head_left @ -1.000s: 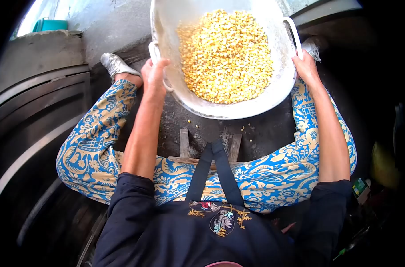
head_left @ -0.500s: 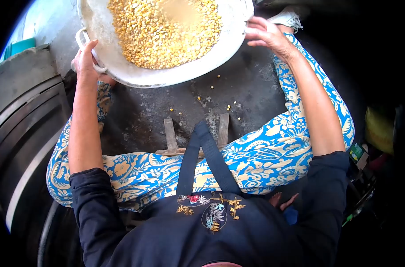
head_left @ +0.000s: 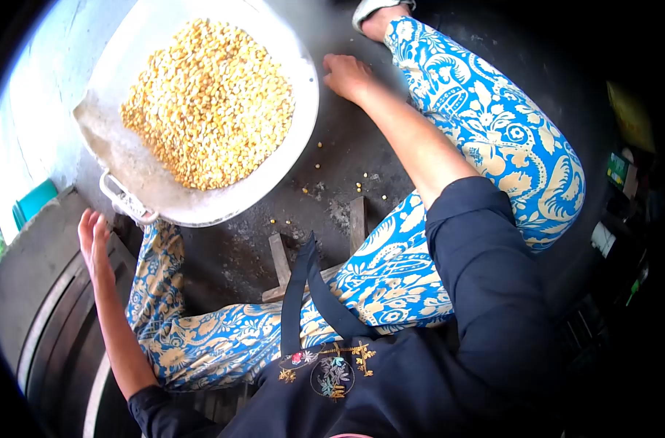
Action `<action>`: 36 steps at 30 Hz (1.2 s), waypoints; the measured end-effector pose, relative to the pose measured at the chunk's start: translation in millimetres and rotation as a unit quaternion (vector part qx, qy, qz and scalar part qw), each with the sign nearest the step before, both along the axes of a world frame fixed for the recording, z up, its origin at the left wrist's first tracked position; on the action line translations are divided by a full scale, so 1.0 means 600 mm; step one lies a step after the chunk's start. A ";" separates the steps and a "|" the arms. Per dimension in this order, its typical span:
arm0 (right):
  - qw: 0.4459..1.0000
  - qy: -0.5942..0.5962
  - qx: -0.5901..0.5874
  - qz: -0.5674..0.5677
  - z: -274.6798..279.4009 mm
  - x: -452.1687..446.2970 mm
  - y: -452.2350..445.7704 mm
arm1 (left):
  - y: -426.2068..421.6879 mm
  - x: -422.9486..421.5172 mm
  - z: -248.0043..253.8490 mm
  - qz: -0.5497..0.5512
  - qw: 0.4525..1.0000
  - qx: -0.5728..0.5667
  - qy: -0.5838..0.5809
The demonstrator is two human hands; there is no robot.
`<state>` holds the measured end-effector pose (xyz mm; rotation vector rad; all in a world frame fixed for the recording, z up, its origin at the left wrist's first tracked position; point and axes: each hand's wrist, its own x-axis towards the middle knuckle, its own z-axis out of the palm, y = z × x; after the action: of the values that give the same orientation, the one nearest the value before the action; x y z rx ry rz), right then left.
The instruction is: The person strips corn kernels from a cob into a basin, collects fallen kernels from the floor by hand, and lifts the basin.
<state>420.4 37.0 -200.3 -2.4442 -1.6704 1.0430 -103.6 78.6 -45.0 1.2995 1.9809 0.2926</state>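
Observation:
A large pale metal basin fills the upper left, tilted in view, with a heap of yellow corn kernels inside. Its near-left side has a loop handle. My left hand is just left of that handle, apart from it, fingers raised and slightly spread, holding nothing. Beside the basin's right rim is my right hand, its fingers curled in; their inner side is hidden, so any contents cannot be made out. No handle shows on the basin's right side.
Scattered kernels lie on the dark floor. A low wooden stool shows between my patterned trouser legs. At left are a concrete ledge and a teal container. Dim clutter sits at the far right.
The basin has shifted left and sits lower in view than half a second ago. My left hand has let go of its handle. My right hand has moved left, its spread fingers now curled.

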 end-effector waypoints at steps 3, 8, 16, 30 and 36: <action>0.998 -0.018 0.027 0.048 -0.019 0.005 -0.001 | -0.024 -0.074 0.122 -0.057 0.998 0.000 0.033; 0.993 -0.036 0.052 0.099 -0.036 0.013 -0.001 | -0.118 -0.130 0.276 0.076 0.990 0.074 0.096; 0.969 0.072 0.110 -0.208 -0.033 0.039 0.015 | -0.274 -0.222 0.262 0.241 0.964 0.108 -0.035; 0.895 0.399 0.199 -0.021 0.245 -0.002 0.160 | -0.228 -0.180 0.258 0.192 0.958 0.128 -0.174; 0.983 0.138 0.109 0.054 0.322 0.199 0.160 | -0.242 -0.104 0.273 0.255 0.953 0.121 -0.109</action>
<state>539.8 133.1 -7.0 -1.9938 -1.7362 1.0848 -165.8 -66.4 118.9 0.8246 2.1038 0.9127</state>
